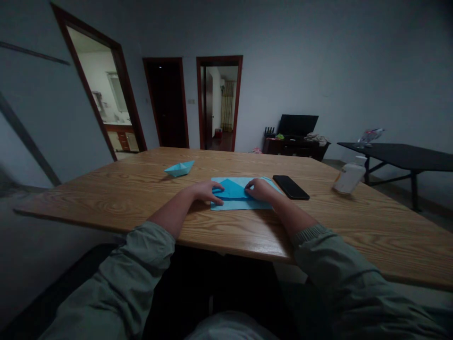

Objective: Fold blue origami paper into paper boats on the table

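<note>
A sheet of bright blue paper (pixel 230 190), folded to a peak at the top with a strip along its lower edge, lies flat before me on lighter blue paper (pixel 233 205). My left hand (pixel 205 191) rests at its left end, thumb and fingers apart, the fingertips touching the paper. At the right end, my right hand (pixel 261 190) has its fingers curled and pinched at the folded sheet's edge. Part of the paper's right side is hidden under that hand. A light blue paper boat (pixel 180 168) stands farther back on the left.
On the wooden table (pixel 141 189), a black phone (pixel 290 187) lies just right of the paper. Farther right stands a white bottle (pixel 349 176). Beyond are a black table (pixel 406 156), a television (pixel 297 125) on a low cabinet, and doorways.
</note>
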